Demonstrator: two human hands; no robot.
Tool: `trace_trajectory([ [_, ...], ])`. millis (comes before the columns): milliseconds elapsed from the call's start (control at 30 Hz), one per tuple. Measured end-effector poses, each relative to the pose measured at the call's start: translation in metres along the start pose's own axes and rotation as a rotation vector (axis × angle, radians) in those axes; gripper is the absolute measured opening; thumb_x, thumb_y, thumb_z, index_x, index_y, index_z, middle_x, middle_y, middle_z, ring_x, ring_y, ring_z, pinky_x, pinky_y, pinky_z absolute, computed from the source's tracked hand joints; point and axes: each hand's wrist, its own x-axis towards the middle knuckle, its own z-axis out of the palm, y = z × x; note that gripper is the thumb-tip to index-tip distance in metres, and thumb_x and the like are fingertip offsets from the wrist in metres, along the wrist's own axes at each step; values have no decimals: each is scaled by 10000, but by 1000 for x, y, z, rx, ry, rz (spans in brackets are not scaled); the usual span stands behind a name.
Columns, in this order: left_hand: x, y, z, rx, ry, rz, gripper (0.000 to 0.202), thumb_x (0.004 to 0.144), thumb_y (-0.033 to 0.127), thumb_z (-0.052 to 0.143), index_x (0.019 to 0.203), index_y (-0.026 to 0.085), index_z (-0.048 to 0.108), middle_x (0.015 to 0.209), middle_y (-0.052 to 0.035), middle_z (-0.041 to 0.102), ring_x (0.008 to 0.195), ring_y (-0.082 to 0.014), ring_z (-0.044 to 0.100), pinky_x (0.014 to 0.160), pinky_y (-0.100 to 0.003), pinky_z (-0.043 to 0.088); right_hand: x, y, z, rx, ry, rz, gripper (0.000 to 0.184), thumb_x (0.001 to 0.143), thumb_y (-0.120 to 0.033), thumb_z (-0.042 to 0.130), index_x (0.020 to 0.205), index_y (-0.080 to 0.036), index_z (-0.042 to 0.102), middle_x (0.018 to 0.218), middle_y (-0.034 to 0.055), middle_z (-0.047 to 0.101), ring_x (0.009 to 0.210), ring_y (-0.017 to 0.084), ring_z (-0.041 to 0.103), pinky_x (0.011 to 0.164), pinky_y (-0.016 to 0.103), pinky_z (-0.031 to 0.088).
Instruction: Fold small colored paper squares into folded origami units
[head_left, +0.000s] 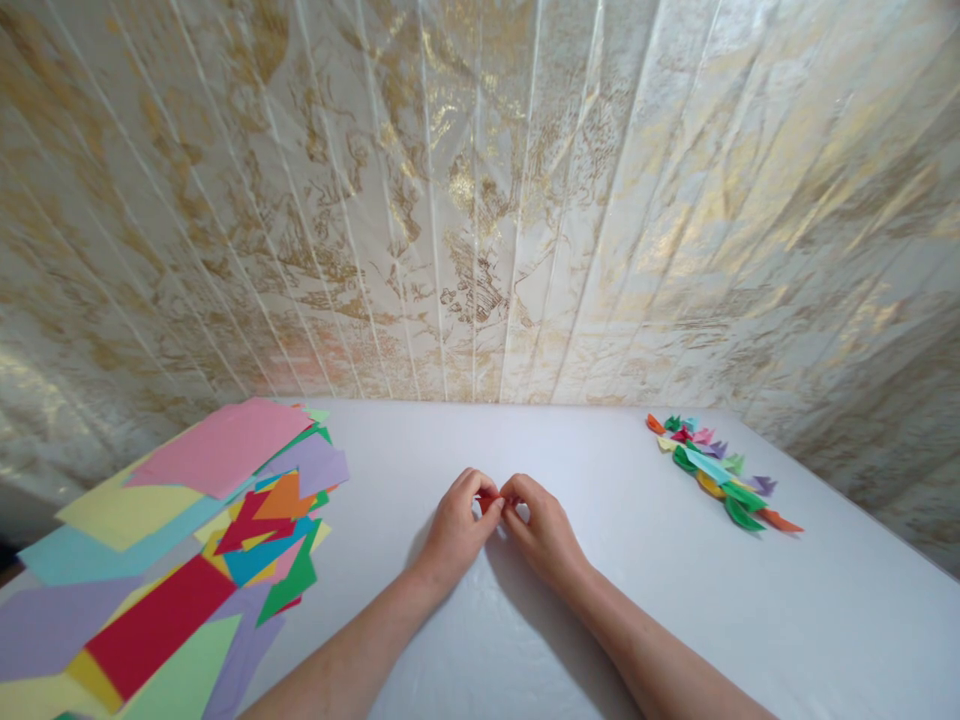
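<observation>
Both hands meet above the middle of the white table, pinching one small orange-red piece of folded paper [489, 503] between them. My left hand [463, 520] grips it with thumb and forefinger, the fingers curled. From the other side my right hand [541, 525] closes on it too, its thumb and fingertips pressed together. Most of the paper is hidden behind the fingers, so its full shape does not show.
Loose coloured paper sheets [161, 625] and smaller cut pieces [281, 510] spread over the table's left side. Several small folded paper shapes [705, 465] lie in a group at the back right. Behind the white table [420, 440] hangs a gold-patterned curtain [480, 200].
</observation>
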Motion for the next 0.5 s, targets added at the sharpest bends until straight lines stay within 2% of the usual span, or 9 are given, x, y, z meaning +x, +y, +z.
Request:
trace_trajectory([
  [167, 1, 0, 1, -68, -9, -11, 87, 785, 135, 545, 731, 203, 555, 773, 6, 565, 770, -152, 539, 738, -268, 439, 1, -1, 0, 17, 4, -7, 105, 804, -161, 497, 743, -226, 554, 761, -1, 596, 738, 162, 531, 684, 270, 412],
  [367, 5, -1, -2, -354, -18, -274, 94, 799, 258, 575, 744, 193, 536, 714, 21, 574, 721, -141, 564, 726, -260, 453, 4, -1, 1, 191, -15, 95, 132, 847, -217, 494, 747, -208, 580, 760, 13, 643, 745, 167, 578, 717, 283, 449],
  [500, 7, -4, -4, -401, -10, -318, 154, 798, 327, 603, 760, 187, 549, 728, 18, 582, 713, -133, 553, 710, -249, 441, 6, 0, 1, 293, -12, 172, 156, 854, -277, 511, 742, -195, 582, 712, 9, 638, 671, 160, 571, 639, 269, 444],
])
